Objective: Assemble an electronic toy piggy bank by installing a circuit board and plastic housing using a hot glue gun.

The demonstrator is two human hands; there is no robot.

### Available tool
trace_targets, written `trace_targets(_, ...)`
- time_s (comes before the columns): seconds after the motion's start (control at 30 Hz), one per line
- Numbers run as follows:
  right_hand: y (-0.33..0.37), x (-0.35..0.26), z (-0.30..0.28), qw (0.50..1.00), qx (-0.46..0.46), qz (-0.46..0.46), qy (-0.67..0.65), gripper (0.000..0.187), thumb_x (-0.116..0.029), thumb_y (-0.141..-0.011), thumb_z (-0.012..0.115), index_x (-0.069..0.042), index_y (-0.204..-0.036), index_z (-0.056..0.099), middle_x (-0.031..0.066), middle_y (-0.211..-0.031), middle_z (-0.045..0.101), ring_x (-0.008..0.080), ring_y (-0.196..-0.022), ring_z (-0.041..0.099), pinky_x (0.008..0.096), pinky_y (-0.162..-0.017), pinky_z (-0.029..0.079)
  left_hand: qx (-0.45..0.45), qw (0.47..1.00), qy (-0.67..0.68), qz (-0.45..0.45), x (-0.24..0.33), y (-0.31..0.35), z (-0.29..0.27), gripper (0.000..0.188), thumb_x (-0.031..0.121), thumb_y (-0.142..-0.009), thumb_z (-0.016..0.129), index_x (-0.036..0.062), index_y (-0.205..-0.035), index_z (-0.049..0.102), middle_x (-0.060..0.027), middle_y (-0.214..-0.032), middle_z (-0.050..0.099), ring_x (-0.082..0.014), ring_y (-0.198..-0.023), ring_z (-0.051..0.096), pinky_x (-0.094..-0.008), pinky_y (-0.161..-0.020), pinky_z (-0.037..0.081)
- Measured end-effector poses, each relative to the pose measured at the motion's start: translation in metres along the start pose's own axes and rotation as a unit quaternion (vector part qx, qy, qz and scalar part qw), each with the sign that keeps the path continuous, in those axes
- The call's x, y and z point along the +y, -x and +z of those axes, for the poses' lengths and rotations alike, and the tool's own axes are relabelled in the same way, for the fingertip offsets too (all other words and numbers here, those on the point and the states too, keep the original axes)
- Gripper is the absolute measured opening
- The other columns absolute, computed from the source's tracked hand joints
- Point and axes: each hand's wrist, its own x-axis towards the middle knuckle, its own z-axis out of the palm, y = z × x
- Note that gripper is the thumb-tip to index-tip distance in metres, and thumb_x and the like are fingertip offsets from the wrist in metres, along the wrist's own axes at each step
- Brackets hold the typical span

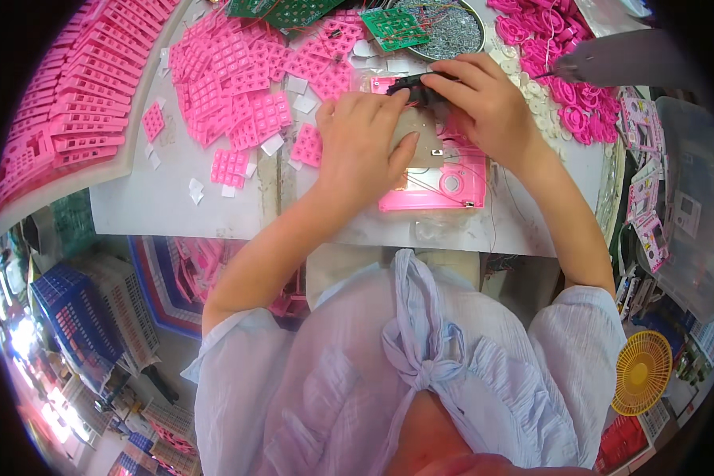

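A pink plastic casing [470, 189] lies on the table in front of me, with a brownish board [420, 133] and thin wires over it. At its far end is a black plastic part [417, 89], whose exact kind I cannot make out. My right hand [488, 103] grips this part from the right with bent fingers. From the left, my left hand [361, 147] has its fingers curled at the part's near left end, its thumb lying above the board. The fingertips partly hide the black part.
Pink keypads [230, 71] are heaped left of the casing. Stacked pink frames [87, 103] fill the far left. Beyond my hands are green circuit boards [395, 28] and a round tin of screws [452, 28]. A power screwdriver [611, 59] hangs at right, near magenta parts [583, 107].
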Motion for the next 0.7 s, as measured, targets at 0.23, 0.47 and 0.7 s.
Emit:
trace_targets(0.23, 0.003, 0.002, 0.000, 0.993, -0.077, 0.083, -0.039, 0.046, 0.001, -0.075, 0.068, -0.010, -0.119, 0.068, 0.0072, -0.121, 0.066, 0.0320, -0.106, 0.059, 0.0415, -0.089, 0.051, -0.031, 0.997, -0.070, -0.004, 0.013, -0.005, -0.011, 0.053, 0.026, -0.079, 0.074, 0.0065, -0.127, 0.065, -0.0062, -0.106, 0.062, -0.0260, -0.104, 0.055, -0.0443, -0.092, 0.032)
trace_targets(0.47, -0.004, -0.013, -0.006, 0.997, -0.072, 0.036, 0.014, 0.042, -0.007, -0.070, 0.074, -0.008, -0.111, 0.069, 0.0058, -0.109, 0.066, 0.0267, -0.107, 0.057, 0.0344, -0.090, 0.053, -0.022, 0.997, -0.067, -0.007, 0.008, 0.000, -0.009, 0.053, 0.025, -0.077, 0.074, 0.0070, -0.127, 0.065, -0.0052, -0.104, 0.060, -0.0248, -0.103, 0.054, -0.0442, -0.092, 0.032)
trace_targets(0.7, 0.012, -0.015, 0.016, 0.996, 0.014, 0.081, -0.037, 0.046, -0.006, -0.071, 0.075, -0.008, -0.117, 0.068, 0.0064, -0.114, 0.068, 0.0294, -0.103, 0.058, 0.0374, -0.090, 0.053, -0.037, 0.997, -0.072, -0.014, 0.009, 0.000, -0.010, 0.053, 0.028, -0.078, 0.073, 0.0070, -0.127, 0.065, -0.0058, -0.105, 0.060, -0.0243, -0.102, 0.054, -0.0442, -0.093, 0.031)
